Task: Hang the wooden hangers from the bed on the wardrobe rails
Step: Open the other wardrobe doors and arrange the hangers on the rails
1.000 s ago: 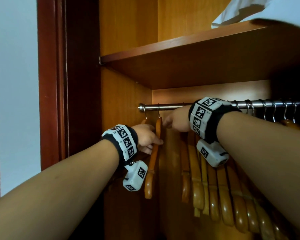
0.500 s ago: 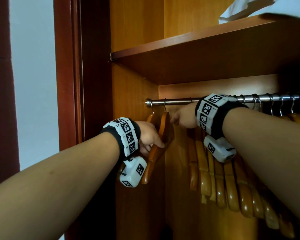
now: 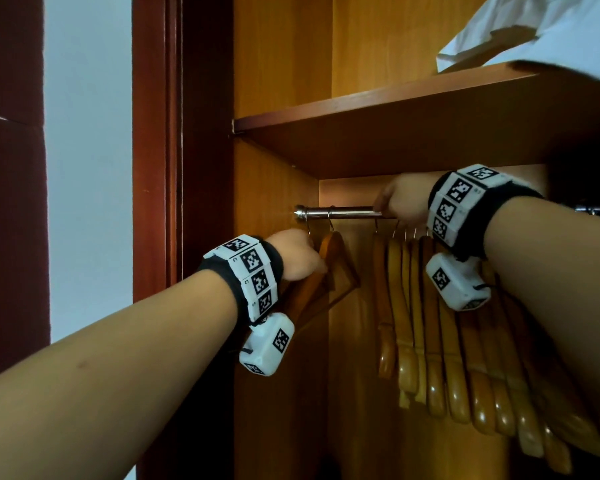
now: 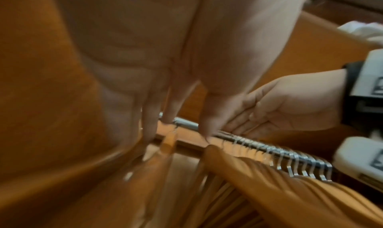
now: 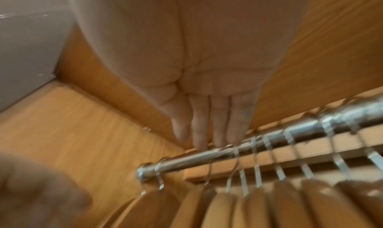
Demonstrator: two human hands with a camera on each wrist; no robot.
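A steel wardrobe rail (image 3: pixel 347 213) runs under a shelf. At its left end hangs a wooden hanger (image 3: pixel 336 261), turned so its face shows. My left hand (image 3: pixel 302 258) holds that hanger's shoulder, fingers on one side and thumb on the other (image 4: pixel 178 133). A second hook sits beside it by the rail's end. To the right, several wooden hangers (image 3: pixel 430 323) hang packed in a row. My right hand (image 3: pixel 395 202) is at the rail with straight fingers (image 5: pixel 207 133) touching the leftmost hooks of that row; it holds nothing.
A wooden shelf (image 3: pixel 395 98) lies close above the rail, with white cloth (image 3: pixel 534 29) on it. The wardrobe's side wall (image 3: pixel 274 202) is just left of the rail's end. A dark red door frame (image 3: pixel 153 168) and a pale wall stand further left.
My right hand has risen from below the rail up to the hooks. The gap between the left hanger and the row has widened. The left hanger has turned face-on.
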